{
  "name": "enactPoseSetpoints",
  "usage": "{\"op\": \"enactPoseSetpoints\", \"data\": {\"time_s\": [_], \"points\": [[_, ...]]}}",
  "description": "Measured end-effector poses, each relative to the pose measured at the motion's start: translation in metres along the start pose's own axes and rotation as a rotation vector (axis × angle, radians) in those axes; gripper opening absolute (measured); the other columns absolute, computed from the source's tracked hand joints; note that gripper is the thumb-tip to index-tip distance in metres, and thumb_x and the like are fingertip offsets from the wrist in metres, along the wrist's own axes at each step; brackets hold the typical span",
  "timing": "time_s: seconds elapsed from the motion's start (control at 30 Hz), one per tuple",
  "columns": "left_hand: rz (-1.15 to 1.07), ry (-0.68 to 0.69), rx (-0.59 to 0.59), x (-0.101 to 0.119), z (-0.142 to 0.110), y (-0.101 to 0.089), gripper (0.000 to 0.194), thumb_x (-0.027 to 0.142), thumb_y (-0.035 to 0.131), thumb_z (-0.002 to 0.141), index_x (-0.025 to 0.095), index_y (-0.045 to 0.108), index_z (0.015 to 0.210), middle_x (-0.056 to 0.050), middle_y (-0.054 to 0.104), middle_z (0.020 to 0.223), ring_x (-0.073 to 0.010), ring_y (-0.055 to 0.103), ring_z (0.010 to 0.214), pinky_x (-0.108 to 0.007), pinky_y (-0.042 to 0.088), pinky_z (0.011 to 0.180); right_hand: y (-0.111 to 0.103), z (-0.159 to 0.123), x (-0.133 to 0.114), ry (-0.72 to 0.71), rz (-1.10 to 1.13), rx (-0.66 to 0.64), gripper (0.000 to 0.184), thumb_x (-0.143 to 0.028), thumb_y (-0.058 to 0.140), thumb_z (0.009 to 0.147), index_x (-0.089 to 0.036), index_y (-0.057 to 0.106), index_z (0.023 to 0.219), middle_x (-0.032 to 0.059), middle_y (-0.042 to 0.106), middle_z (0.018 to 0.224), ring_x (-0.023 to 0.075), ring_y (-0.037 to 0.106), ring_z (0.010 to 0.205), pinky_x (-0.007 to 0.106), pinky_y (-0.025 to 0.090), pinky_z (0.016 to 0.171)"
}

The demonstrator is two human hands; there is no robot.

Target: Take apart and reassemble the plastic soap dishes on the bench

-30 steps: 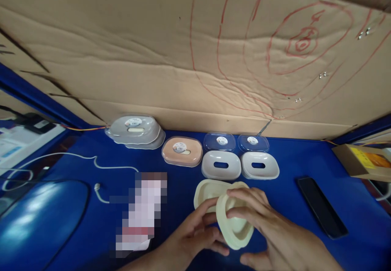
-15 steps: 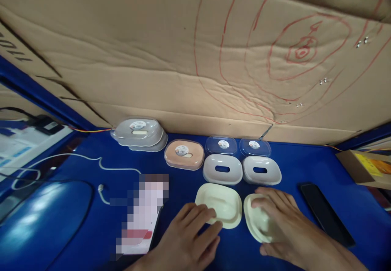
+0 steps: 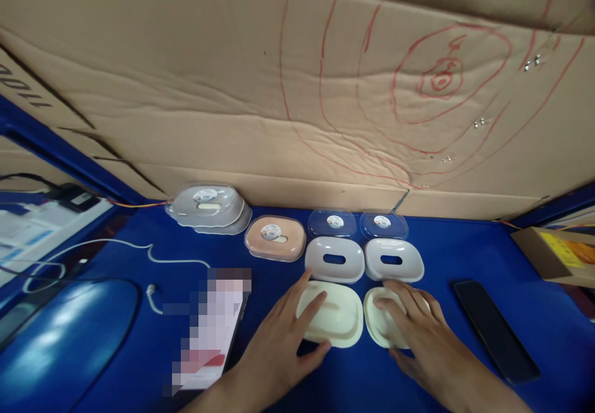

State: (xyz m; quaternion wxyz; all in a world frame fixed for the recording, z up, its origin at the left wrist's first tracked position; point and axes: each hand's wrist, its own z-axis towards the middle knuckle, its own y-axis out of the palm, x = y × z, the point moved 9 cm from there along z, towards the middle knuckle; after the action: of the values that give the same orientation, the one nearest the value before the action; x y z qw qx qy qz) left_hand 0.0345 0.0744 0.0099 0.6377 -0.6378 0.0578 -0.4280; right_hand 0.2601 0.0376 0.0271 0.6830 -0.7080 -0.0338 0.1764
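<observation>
In the head view, my left hand (image 3: 290,332) is spread at the left side of a cream oval dish (image 3: 339,314), with its thumb by the near rim. Fingers of my right hand (image 3: 416,323) curve over a second cream dish (image 3: 376,314), reaching its far rim with the thumb at its near edge. Part of that dish is hidden under the hand. Just beyond them lie two white oval pieces with slots, a left one (image 3: 316,260) and a right one (image 3: 413,261). Behind these are two clear lids with round labels, the left lid (image 3: 320,224) and the right lid (image 3: 395,226).
A peach lidded box (image 3: 292,239) and stacked grey lidded boxes (image 3: 223,205) stand at the back left. A phone (image 3: 216,320) with a blurred screen and a white cable (image 3: 181,261) lie left; a black tray-like object (image 3: 495,332) lies right. Cardboard (image 3: 209,90) walls the back.
My right hand has shifted its cream dish slightly away from me and straightened it beside the other. My left hand has moved forward and spread its fingers. The camera view has shifted slightly.
</observation>
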Motion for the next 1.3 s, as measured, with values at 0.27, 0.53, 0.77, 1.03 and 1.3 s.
{"op": "enactPoseSetpoints", "data": {"time_s": [0.27, 0.53, 0.77, 1.03, 1.3], "points": [[-0.037, -0.018, -0.008, 0.015, 0.009, 0.014, 0.06, 0.046, 0.072, 0.097, 0.019, 0.057, 0.149, -0.024, 0.039, 0.169, -0.0428, 0.05, 0.149, -0.059, 0.053, 0.114, 0.001, -0.002, 0.015, 0.011, 0.026, 0.007, 0.074, -0.003, 0.067, 0.068, -0.033, 0.057, 0.136, 0.0094, 0.06, 0.15, 0.0358, 0.058, 0.139, 0.056, 0.056, 0.109], [0.158, -0.035, 0.088, -0.009, 0.027, -0.038, 0.056, 0.04, 0.059, 0.105, 0.023, 0.049, 0.157, -0.02, 0.039, 0.17, -0.0403, 0.044, 0.153, -0.06, 0.046, 0.119, -0.033, 0.007, -0.017, -0.153, 0.033, 0.196, 0.042, -0.023, 0.061, 0.096, -0.031, 0.062, 0.138, 0.0097, 0.069, 0.143, 0.0329, 0.068, 0.128, 0.051, 0.06, 0.104], [0.391, -0.143, -0.013, -0.079, 0.071, -0.08, 0.074, 0.022, 0.071, 0.091, 0.021, 0.043, 0.159, -0.019, 0.033, 0.173, -0.044, 0.026, 0.161, -0.064, 0.026, 0.126, -0.001, 0.013, -0.1, -0.517, -0.004, 0.206, 0.059, -0.019, 0.061, 0.094, -0.028, 0.054, 0.152, 0.0027, 0.059, 0.158, 0.026, 0.06, 0.141, 0.043, 0.053, 0.117], [0.287, -0.151, -0.094, -0.067, 0.064, -0.076, 0.071, 0.04, 0.086, 0.081, 0.026, 0.057, 0.145, -0.013, 0.056, 0.143, -0.0387, 0.055, 0.132, -0.055, 0.043, 0.111, 0.006, 0.025, -0.076, -0.35, 0.049, 0.087, 0.038, -0.017, 0.062, 0.097, -0.024, 0.064, 0.134, 0.0085, 0.069, 0.145, 0.0321, 0.064, 0.136, 0.057, 0.047, 0.12], [0.089, -0.162, -0.221, -0.043, 0.033, -0.058, 0.076, 0.043, 0.089, 0.076, 0.024, 0.057, 0.143, -0.013, 0.061, 0.146, -0.0414, 0.059, 0.131, -0.057, 0.047, 0.109, -0.008, 0.021, -0.068, -0.32, 0.087, 0.075, 0.032, -0.022, 0.067, 0.095, -0.024, 0.066, 0.126, 0.0077, 0.067, 0.144, 0.031, 0.061, 0.136, 0.055, 0.048, 0.119]]}}
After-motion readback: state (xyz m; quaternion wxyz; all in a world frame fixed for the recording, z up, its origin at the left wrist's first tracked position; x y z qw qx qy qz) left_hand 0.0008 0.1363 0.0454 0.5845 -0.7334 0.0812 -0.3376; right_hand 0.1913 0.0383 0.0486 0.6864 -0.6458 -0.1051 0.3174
